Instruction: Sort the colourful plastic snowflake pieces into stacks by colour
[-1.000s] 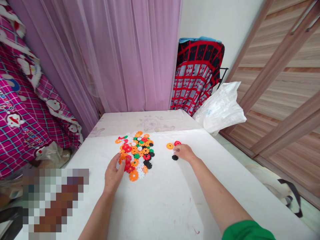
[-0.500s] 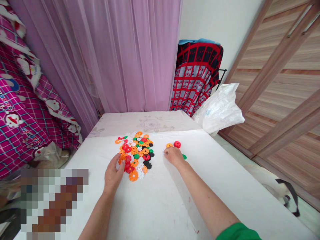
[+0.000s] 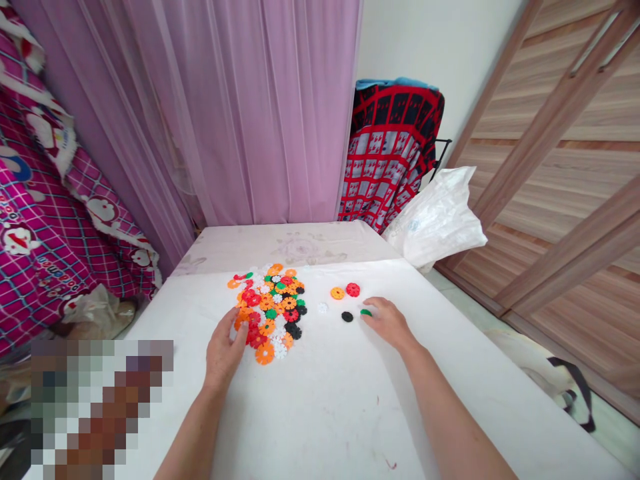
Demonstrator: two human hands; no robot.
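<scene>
A pile of notched plastic discs (image 3: 273, 313) in orange, red, white, green and black lies on the white table. At the pile's left edge rests my left hand (image 3: 225, 343), thumb and fingers apart around an orange disc (image 3: 243, 315) without a visible grip. Right of the pile, my right hand (image 3: 393, 323) has its thumb and fingers spread around a green disc (image 3: 366, 312); whether they touch it is unclear. Close by lie a black disc (image 3: 347, 317), a white disc (image 3: 323, 307), an orange disc (image 3: 337, 293) and a red disc (image 3: 353, 290), all apart.
White cloth covers the table (image 3: 310, 413), with a flowered cover (image 3: 300, 247) at its far end. Beyond stand purple curtains (image 3: 260, 120) and a red checked cloth (image 3: 383, 153). A white plastic bag (image 3: 440, 217) hangs over the right edge, near a wooden wardrobe (image 3: 565, 173).
My right hand has moved right, from beside the white disc to the green disc, and its fingers have spread. The black and white discs now show. My left hand stays at the pile.
</scene>
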